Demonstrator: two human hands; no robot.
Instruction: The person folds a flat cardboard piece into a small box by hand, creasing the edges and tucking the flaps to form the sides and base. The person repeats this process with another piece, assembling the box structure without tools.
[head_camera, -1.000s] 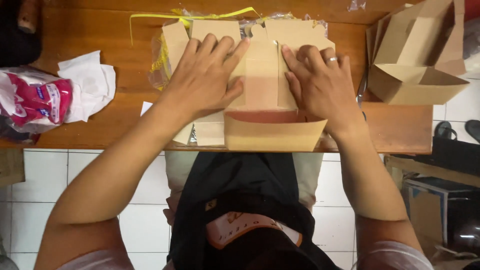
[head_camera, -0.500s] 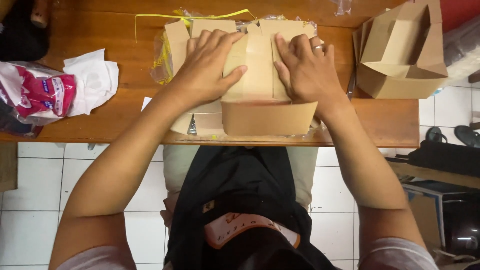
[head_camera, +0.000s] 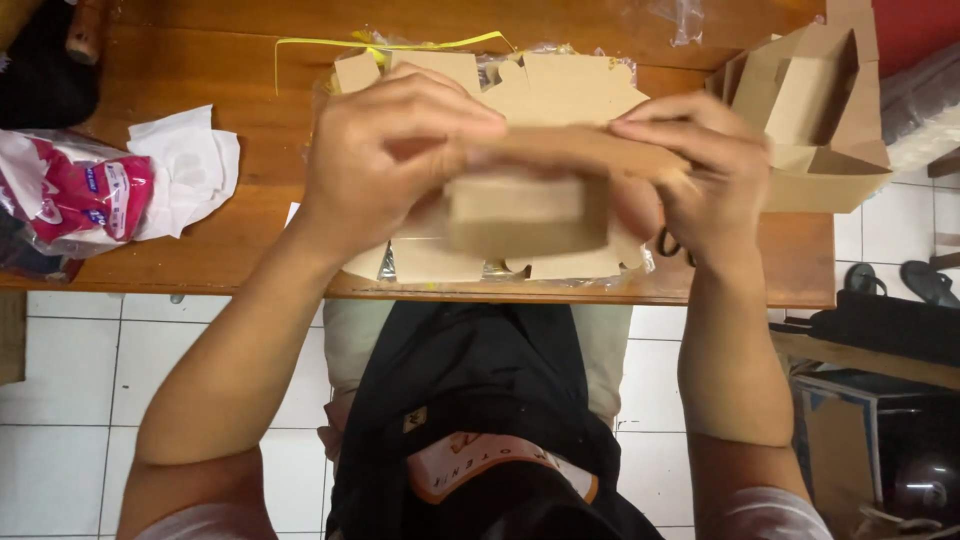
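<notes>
Both my hands hold a brown cardboard box blank (head_camera: 530, 205), lifted above the wooden table (head_camera: 250, 240) and blurred by motion. My left hand (head_camera: 385, 150) grips its left side with fingers curled over the top. On the right end, my right hand (head_camera: 700, 175) pinches the box's upper edge. Under the raised box lies a stack of flat cardboard blanks (head_camera: 560, 85) in clear plastic wrap.
Folded cardboard boxes (head_camera: 810, 110) stand at the table's right end. A yellow strap (head_camera: 400, 45) lies behind the stack. White paper (head_camera: 190, 170) and a pink-and-white plastic bag (head_camera: 70, 195) sit at the left. White tiled floor (head_camera: 70, 400) lies below; dark clutter at lower right.
The cardboard piece was pressed flat on the stack under both palms; now both hands have lifted it off the stack toward me, gripping its ends.
</notes>
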